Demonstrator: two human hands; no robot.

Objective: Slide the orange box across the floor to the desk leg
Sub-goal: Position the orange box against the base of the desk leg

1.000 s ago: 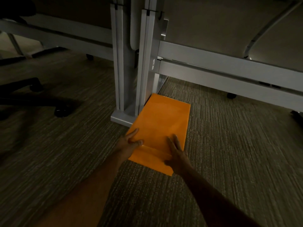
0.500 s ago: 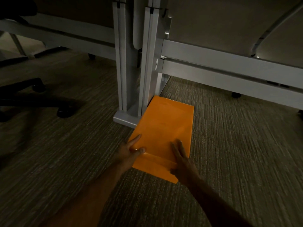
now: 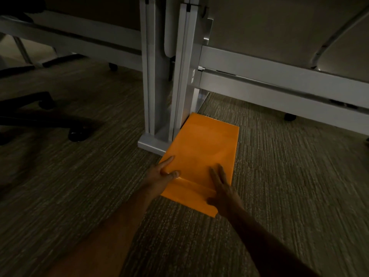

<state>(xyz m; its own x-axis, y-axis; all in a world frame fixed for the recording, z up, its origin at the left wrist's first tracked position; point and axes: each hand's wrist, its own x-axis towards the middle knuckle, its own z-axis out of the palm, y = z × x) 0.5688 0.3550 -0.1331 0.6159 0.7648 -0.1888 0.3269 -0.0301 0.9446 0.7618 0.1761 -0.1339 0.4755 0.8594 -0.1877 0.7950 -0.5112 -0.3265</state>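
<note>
The flat orange box (image 3: 203, 148) lies on the carpet, its far left corner touching the foot of the white desk leg (image 3: 179, 80). My left hand (image 3: 159, 174) rests on the box's near left corner, fingers spread, thumb on the top face. My right hand (image 3: 221, 188) lies flat on the near right part of the lid, fingers stretched forward. Neither hand wraps around the box; both press on it.
A second white leg (image 3: 151, 76) stands just left of the first on a shared base plate (image 3: 149, 144). White crossbars (image 3: 279, 80) run right and left. A black office chair base with casters (image 3: 75, 134) sits at the left. Striped grey carpet (image 3: 289, 186) covers the floor.
The box and both hands sit slightly lower and to the right in view as the camera shifted. The box stays against the desk leg, and my hands keep the same contact.
</note>
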